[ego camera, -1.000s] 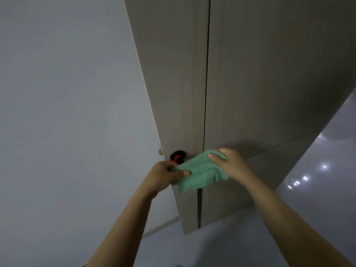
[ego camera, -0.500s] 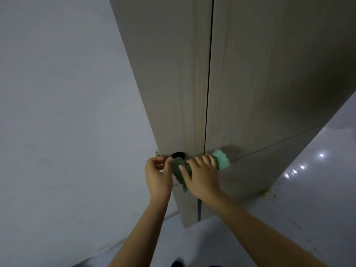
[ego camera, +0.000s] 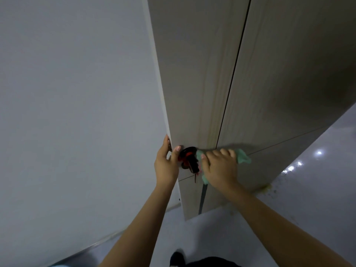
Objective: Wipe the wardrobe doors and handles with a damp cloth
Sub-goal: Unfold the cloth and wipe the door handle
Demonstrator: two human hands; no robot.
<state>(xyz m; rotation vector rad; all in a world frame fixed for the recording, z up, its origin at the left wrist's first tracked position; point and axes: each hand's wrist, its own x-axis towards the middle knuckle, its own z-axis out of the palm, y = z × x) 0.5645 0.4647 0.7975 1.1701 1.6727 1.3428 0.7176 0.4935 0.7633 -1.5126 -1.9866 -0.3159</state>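
Wardrobe, left door [ego camera: 194, 74]: pale wood-grain panel, seen from close above, its outer edge against a plain grey wall [ego camera: 77, 93]. A narrow dark gap separates it from the right door [ego camera: 289, 74], which carries the same finish. A thin horizontal seam crosses both doors at about the level of the hands.

Handle [ego camera: 187, 151]: a dark round knob low on the left door, near the gap. Red and black items hang from it, most likely a bunch of keys [ego camera: 192, 163] with a tag; detail is too blurred to confirm.

Left hand [ego camera: 166, 163]: set at the outer edge of the left door. The fingers [ego camera: 165, 141] reach round that edge while the thumb lies on the door face just beside the handle. The hand grips the door edge.

Right hand [ego camera: 218, 166]: laid over a green cloth [ego camera: 243, 156], pressing it to the door surface across the gap, just to the right of the handle. The fingers are bent over the cloth and grasp it. One end of the cloth sticks out beyond the fingertips onto the right door; another part shows below the palm, beside the keys.

Floor [ego camera: 308, 199]: glossy pale tiles with small bright light reflections at right. A yellowish mark lies at the foot of the right door. A dark-clad foot [ego camera: 176, 257] shows at the bottom edge.
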